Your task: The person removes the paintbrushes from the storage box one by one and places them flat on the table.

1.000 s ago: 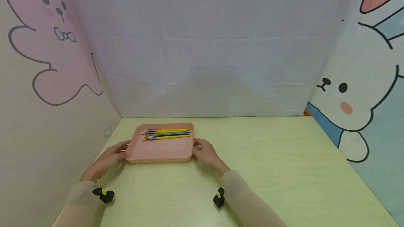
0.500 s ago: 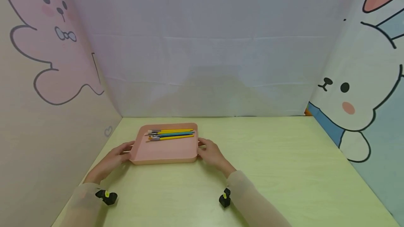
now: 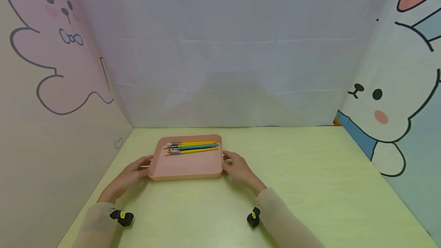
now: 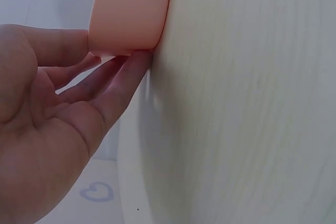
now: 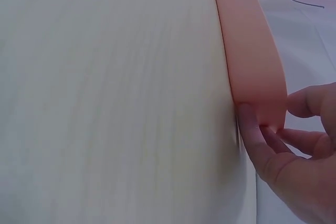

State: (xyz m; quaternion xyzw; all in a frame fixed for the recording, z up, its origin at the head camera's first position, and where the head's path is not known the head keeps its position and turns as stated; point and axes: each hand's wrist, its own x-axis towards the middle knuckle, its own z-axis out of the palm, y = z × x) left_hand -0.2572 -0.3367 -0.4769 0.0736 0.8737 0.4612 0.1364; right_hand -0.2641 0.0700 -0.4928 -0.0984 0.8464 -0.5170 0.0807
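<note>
A shallow pink tray [image 3: 187, 167] with rounded corners sits left of centre on the table in the head view. Several paintbrushes [image 3: 194, 150] with yellow, teal and dark handles lie side by side near its back, bristles toward the left. My left hand [image 3: 128, 178] holds the tray's left end; in the left wrist view, its thumb meets the rim of the tray wall [image 4: 128, 17] and other fingers reach the bottom edge. At the opposite end my right hand [image 3: 242, 171] grips likewise, thumb at the rim and a finger along the lower wall [image 5: 254, 51].
The pale yellow-green table [image 3: 310, 186] extends to the right and in front of the tray. A white cloth backdrop [image 3: 234, 68] stands behind, with cartoon-printed walls on both sides. A black wrist device [image 3: 124, 217] is on each sleeve.
Both hands have moved the tray steadily to the right across the table, brushes along with it. Their hold on its ends looks the same.
</note>
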